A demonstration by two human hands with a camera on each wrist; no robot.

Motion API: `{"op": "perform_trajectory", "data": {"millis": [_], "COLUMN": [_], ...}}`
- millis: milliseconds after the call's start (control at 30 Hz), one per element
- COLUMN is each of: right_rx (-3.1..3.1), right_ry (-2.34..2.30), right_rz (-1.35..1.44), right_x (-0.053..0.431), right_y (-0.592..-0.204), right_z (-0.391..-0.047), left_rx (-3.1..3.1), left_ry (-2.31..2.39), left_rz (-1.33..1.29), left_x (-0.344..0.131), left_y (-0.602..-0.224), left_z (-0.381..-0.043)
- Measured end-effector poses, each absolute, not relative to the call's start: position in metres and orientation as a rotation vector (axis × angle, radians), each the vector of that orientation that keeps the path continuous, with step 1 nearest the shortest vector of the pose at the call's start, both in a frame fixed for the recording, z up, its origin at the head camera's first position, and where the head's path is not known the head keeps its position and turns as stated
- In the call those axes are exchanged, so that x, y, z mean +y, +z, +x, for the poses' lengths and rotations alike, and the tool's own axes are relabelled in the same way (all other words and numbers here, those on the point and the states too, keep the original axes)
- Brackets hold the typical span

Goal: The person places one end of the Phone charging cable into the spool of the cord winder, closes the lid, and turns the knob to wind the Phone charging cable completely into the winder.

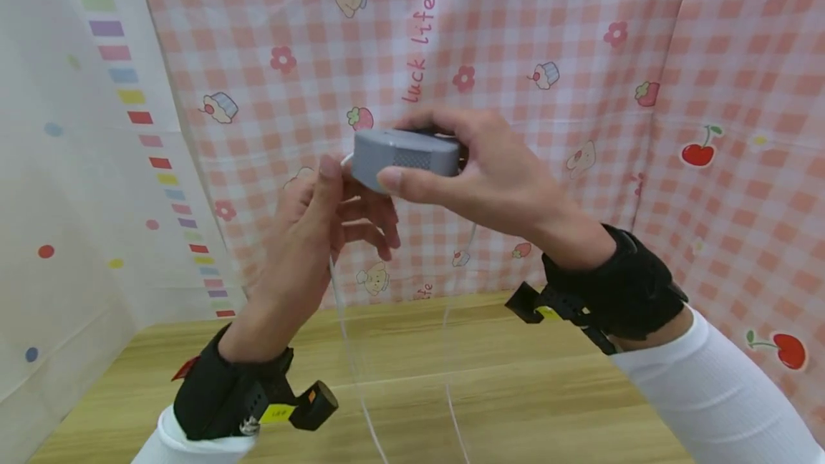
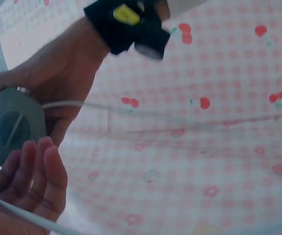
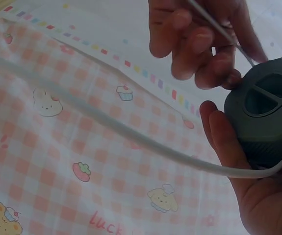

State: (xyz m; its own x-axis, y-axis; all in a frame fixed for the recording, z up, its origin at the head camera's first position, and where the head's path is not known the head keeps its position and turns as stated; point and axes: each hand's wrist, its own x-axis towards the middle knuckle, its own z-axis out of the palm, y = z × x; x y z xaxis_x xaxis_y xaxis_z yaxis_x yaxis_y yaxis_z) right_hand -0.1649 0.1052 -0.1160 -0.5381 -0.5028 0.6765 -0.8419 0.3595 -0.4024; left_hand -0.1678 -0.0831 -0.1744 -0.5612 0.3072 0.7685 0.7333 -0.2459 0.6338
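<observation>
My right hand (image 1: 496,170) grips a grey, rounded case (image 1: 406,152) with textured sides, thumb on the near face and fingers behind. On its underside is a round recessed dial (image 3: 268,95) with a bar across it. White cord (image 3: 131,137) comes out of the case at two opposite sides. Beside its left end, my left hand (image 1: 309,228) pinches the white cord (image 1: 348,158) between thumb and forefinger, the other fingers loosely bent. From that hand the cord (image 1: 348,349) hangs down past the table's near side. The other length hangs below the right hand.
Below the hands is a wood-grain table (image 1: 515,392). A pink checked cloth (image 1: 258,127) hangs behind and at the right, and a white dotted cloth (image 1: 71,185) covers the left side. Each wrist wears a black band (image 1: 612,285) with a small camera.
</observation>
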Motion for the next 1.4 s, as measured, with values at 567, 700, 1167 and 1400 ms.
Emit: {"op": "perform_trajectory", "data": {"millis": [567,700,1167,1400], "right_rx": [-2.201,-2.177,-2.186,-2.226], "right_ry": [0.867,0.867,0.915,0.910], "right_rz": [1.128,1.126,1.106,1.093], "right_x": [0.108,0.107,0.110,0.111], "right_y": [-0.123,-0.121,-0.122,-0.121], "right_z": [-0.165,-0.166,-0.167,-0.165], "left_rx": [-1.774,-1.797,-1.680,-1.668], "left_ry": [-1.693,-1.709,-1.603,-1.664], "left_rz": [-1.066,-1.091,-1.119,-1.109], "left_x": [-0.083,-0.084,-0.076,-0.075], "left_y": [-0.162,-0.162,-0.169,-0.172], "left_z": [-0.165,-0.166,-0.170,-0.169]}}
